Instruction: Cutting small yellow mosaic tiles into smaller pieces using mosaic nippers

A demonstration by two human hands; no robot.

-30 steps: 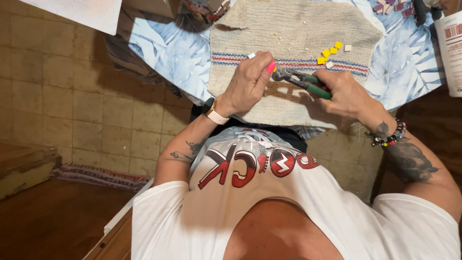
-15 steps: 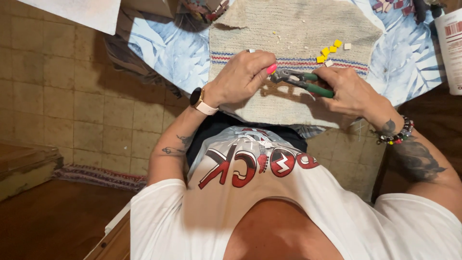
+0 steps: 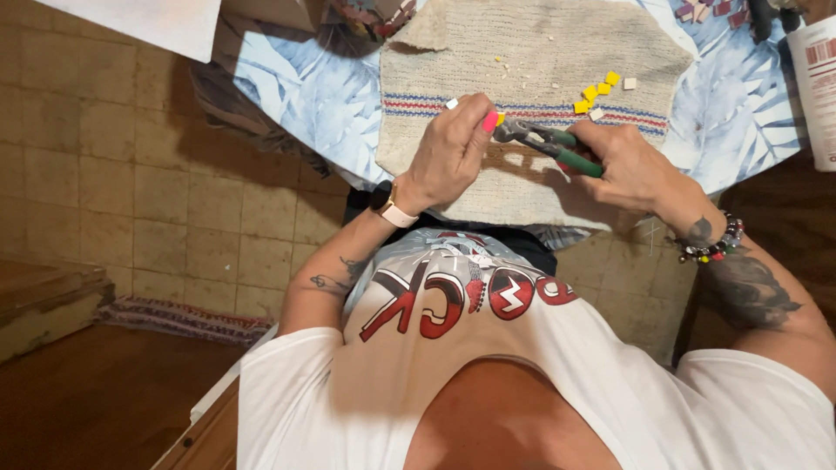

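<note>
Over the near edge of a beige woven cloth spread on a blue leaf-print tablecloth, the right hand grips green-handled nippers whose jaws meet the left hand, with small yellow tile pieces just beyond

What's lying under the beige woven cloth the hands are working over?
The beige woven cloth lies on a blue leaf-print table cover, which shows around its edges. Yellow tile pieces sit on top. Whatever is directly beneath the cloth is covered.
</note>
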